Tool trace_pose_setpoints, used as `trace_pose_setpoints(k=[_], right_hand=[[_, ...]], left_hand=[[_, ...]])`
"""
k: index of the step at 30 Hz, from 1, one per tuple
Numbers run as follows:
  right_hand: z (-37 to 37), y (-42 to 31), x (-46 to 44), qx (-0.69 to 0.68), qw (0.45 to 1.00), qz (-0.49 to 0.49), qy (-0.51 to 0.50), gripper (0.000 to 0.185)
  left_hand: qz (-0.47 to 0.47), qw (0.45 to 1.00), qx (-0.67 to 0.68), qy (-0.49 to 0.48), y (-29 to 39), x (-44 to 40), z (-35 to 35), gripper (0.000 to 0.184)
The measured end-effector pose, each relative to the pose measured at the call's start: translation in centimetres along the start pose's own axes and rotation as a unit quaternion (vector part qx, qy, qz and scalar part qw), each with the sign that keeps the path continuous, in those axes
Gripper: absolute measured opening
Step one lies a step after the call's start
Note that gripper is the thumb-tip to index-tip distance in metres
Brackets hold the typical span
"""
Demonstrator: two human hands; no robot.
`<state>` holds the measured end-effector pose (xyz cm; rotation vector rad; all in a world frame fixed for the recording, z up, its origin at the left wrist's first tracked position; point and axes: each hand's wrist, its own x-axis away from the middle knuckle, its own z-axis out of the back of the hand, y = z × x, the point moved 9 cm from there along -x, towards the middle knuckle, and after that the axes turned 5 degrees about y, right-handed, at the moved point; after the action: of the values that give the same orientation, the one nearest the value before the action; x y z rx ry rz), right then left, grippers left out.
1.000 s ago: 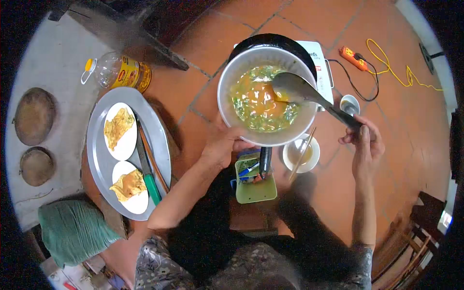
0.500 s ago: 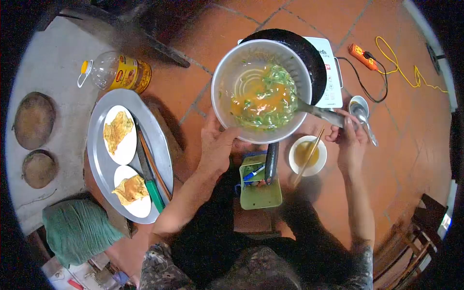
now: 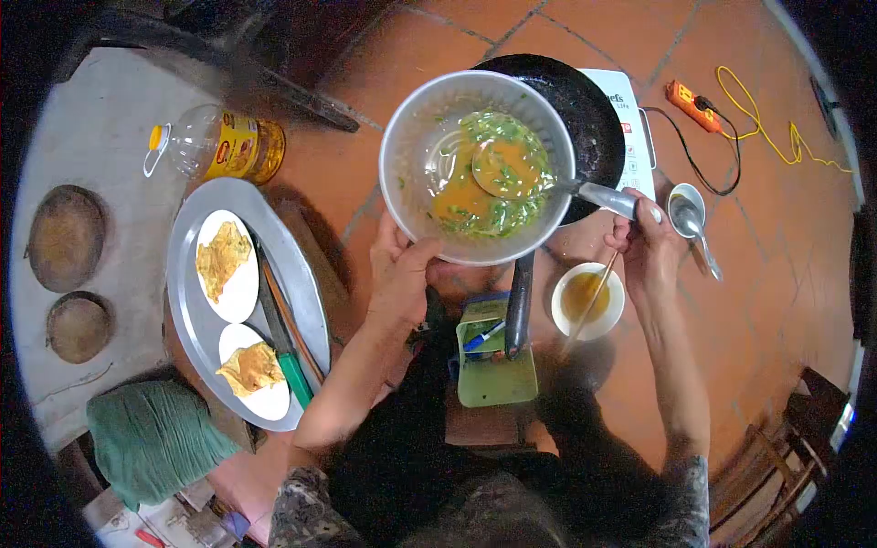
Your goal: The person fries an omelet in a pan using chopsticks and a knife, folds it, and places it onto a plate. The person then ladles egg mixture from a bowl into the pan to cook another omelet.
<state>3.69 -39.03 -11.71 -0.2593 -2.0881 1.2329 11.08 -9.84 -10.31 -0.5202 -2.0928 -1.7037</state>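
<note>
My left hand [image 3: 399, 274] is closed on the lower left rim of a metal bowl [image 3: 391, 151], which hangs over the near left side of a black frying pan [image 3: 600, 137]. Orange-yellow beaten egg with chopped greens [image 3: 457, 205] lies in the bowl. The handle of a ladle [image 3: 610, 196] is gripped in my right hand [image 3: 650, 251], its head down in the egg mixture. A pair of chopsticks [image 3: 589, 306] sticks out below the same hand's lower fingers, passing over a white bowl [image 3: 616, 317] of yellowish liquid.
Under the pan is a white induction cooker [image 3: 645, 169]. A metal tray [image 3: 187, 301] at left bears two plates of fried egg and a green-handled knife [image 3: 290, 365]. Beyond it lies an oil bottle [image 3: 239, 146]. A small bowl with a spoon [image 3: 685, 215] and an orange power strip [image 3: 692, 106] are at right.
The bowl has shifted slightly left. The ladle's head has turned and now sits down in the mixture with egg in it; my right hand has moved a little left along with it.
</note>
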Motion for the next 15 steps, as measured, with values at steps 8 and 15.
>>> trace_pose_setpoints(k=[8,15], right_hand=[[0.0,-1.4,-0.9,-0.004,1.000,0.022,0.009,0.032],[1.9,-2.4,-2.5,-0.007,0.998,0.043,0.044,0.033]], left_hand=[[0.005,1.000,-0.001,0.029,0.1,-1.2,1.6,0.061],[-0.026,0.997,0.010,0.067,1.3,-2.0,3.2,0.052]])
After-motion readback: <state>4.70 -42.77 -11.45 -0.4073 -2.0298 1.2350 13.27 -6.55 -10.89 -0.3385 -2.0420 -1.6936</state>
